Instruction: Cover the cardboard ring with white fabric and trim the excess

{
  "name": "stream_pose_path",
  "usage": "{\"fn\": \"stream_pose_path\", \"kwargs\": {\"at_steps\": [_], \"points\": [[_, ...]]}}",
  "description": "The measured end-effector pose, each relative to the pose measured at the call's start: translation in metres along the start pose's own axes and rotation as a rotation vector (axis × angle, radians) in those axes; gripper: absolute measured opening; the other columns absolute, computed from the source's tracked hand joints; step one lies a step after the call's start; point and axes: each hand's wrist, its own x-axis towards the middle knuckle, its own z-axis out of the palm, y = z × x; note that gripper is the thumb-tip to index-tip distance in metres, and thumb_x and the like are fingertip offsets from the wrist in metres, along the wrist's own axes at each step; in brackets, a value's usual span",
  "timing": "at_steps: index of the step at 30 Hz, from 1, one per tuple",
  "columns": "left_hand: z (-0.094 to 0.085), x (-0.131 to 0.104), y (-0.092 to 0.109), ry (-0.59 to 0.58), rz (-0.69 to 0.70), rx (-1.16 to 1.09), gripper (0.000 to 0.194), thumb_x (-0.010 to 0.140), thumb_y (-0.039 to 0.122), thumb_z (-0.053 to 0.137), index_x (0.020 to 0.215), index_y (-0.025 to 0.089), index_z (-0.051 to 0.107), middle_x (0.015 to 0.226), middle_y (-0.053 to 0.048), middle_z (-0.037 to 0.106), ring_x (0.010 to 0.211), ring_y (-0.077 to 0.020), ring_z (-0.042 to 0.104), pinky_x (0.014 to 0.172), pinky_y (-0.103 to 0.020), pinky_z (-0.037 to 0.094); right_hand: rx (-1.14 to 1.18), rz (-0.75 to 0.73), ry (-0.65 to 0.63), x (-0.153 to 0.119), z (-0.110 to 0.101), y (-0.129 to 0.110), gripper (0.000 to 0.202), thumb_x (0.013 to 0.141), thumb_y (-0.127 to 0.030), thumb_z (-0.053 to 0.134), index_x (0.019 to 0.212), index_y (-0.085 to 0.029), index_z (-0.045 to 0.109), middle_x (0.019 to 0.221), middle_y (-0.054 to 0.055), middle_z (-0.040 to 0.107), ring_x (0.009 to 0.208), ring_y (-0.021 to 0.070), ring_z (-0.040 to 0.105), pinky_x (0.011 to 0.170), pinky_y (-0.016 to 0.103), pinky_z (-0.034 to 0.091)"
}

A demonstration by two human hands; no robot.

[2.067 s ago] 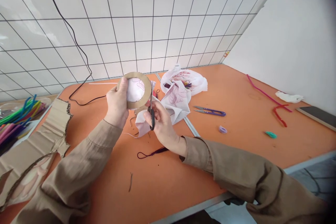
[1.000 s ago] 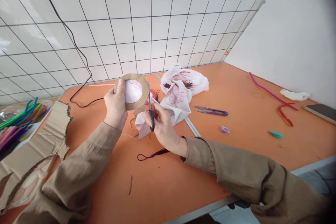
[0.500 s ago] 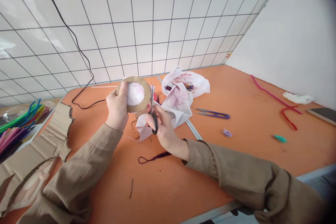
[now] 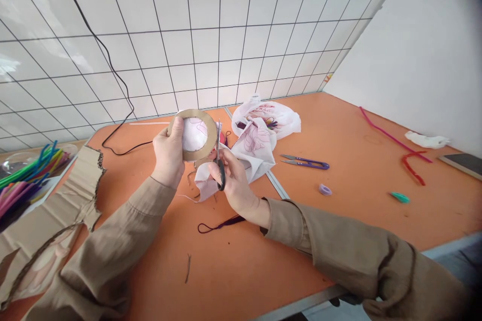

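My left hand grips a cardboard ring by its left side, thumb on the front face. White fabric with pink lines shows through the ring's opening. In my right hand is a pair of scissors with black handles, blades pointing up along the ring's right edge. Whether the blades touch the ring I cannot tell. Behind and below the right hand lies a white cloth with a pink drawing. A dark tassel rests on the table just under that hand.
Purple thread snips, a lilac roll and a green bundle lie to the right. A white plastic bag stands at the back. Torn cardboard and colourful pipe cleaners are on the left, with a black cable along the wall.
Hardly anything differs. The scissors and my right hand have shifted very slightly; my left hand keeps the ring in the same place.
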Motion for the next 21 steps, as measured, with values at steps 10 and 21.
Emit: {"fn": "stream_pose_path", "kwargs": {"at_steps": [10,21], "points": [[0.0,0.001,0.001,0.03,-0.026,-0.014,0.048,0.064,0.061,0.077,0.066,0.017,0.06,0.064,0.001,0.056,0.06,-0.0129,0.052,0.057,-0.027,0.04,0.0,0.061,0.015,0.001,0.0,0.006,0.025,0.077,-0.035,0.07,0.081,-0.021,0.049,0.077,-0.003,0.05,0.06,0.0088,0.046,0.054,0.025,0.039],[-0.009,0.016,0.017,0.043,-0.028,0.0,0.046,0.067,0.06,0.075,0.074,0.015,0.067,0.079,-0.007,0.068,0.072,-0.0178,0.062,0.059,-0.027,0.047,0.198,0.171,-0.157,-0.021,0.009,-0.015,0.032,0.079,-0.044,0.065,0.093,-0.022,0.048,0.069,-0.003,0.047,0.066,0.0128,0.049,0.053,0.025,0.038]]}}
